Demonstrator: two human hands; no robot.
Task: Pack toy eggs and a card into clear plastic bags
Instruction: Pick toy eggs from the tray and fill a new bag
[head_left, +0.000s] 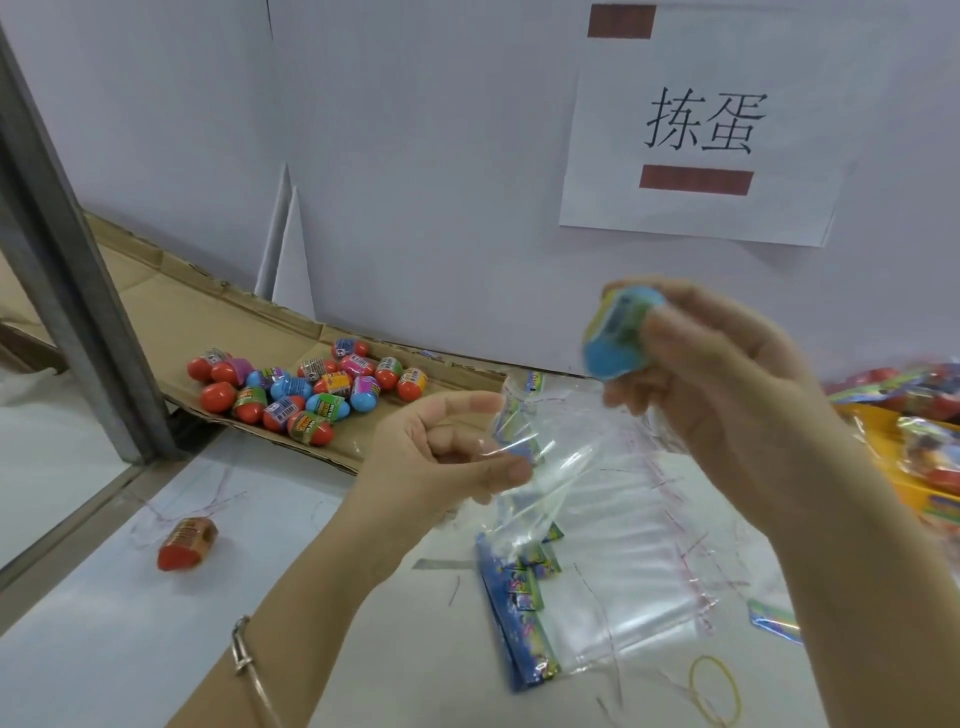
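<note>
1. Fingers (467, 402) of the left hand (441, 447) curl inward, thumb and forefinger pinching the mouth of a clear bag (550, 457) that hangs just above the table.
2. We see the right hand (727, 395) raised higher, its fingertips clamped round a blue toy egg (615, 348), which sits above the bag's mouth and apart from it.
3. A printed card (514, 431) shows at the held film; we cannot tell whether it lies inside.
4. Beneath lie a stack of clear bags (649, 561) and, at its left edge, a fan of cards (519, 603).
5. On the white table (130, 623) we note a lone red egg (187, 543) to the left and a yellow rubber band (709, 657) near the front.
6. Further back, a pile of eggs (301, 389) rests on flattened cardboard (208, 312), near a grey metal post (67, 260).
7. A paper sign (701, 130) hangs on the white wall (415, 156), and filled packets (924, 405) crowd the right edge.
</note>
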